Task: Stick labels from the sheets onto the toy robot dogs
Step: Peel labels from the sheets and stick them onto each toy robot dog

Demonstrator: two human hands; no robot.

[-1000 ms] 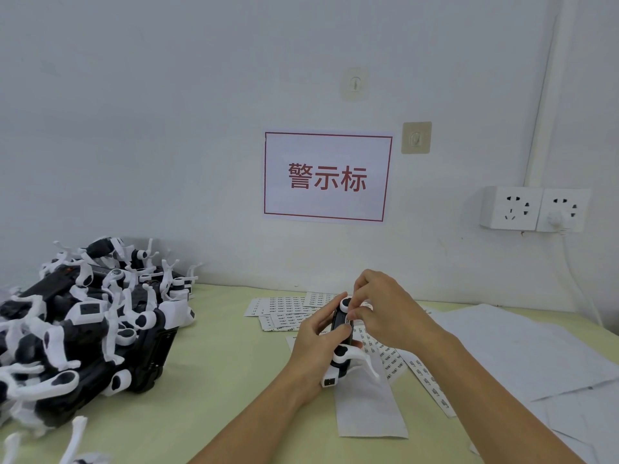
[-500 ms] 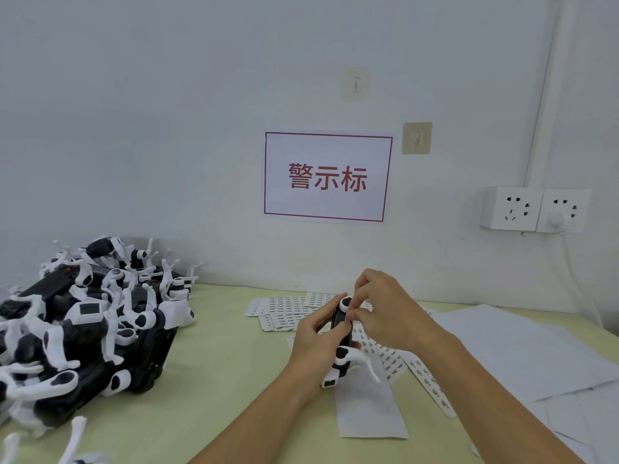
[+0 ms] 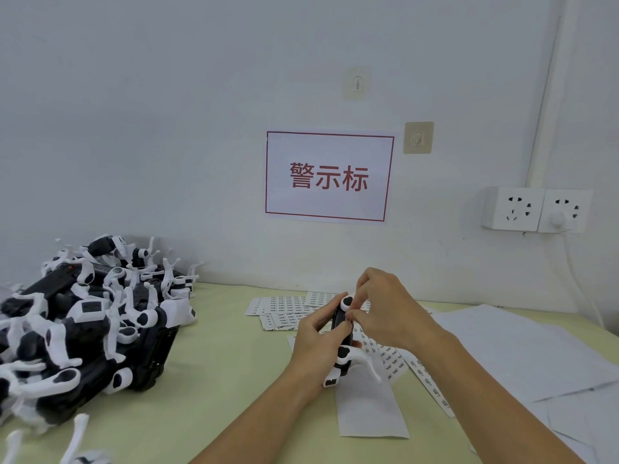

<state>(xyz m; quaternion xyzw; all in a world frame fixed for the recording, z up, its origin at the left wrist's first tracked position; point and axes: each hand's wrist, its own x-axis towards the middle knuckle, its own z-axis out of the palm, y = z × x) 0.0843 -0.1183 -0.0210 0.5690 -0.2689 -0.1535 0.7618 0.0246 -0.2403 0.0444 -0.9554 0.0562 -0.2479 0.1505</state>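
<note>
Pale green surface [image 3: 214, 380]; left hand [image 3: 318, 343] grips toy robot dog [image 3: 341, 333]; right hand [image 3: 385, 309] fingers pinch at its top; label sheets [image 3: 284, 306] beneath.

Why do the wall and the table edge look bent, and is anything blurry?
Head view: the wide-angle lens bows the pipe and table; lighting is soft and even, with no glare; the label sheets' print is too small to read; the sign is sharp.

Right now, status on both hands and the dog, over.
Left hand grips toy dog. Right hand pinching at its body. Label sheets behind, nothing blocking.
</note>
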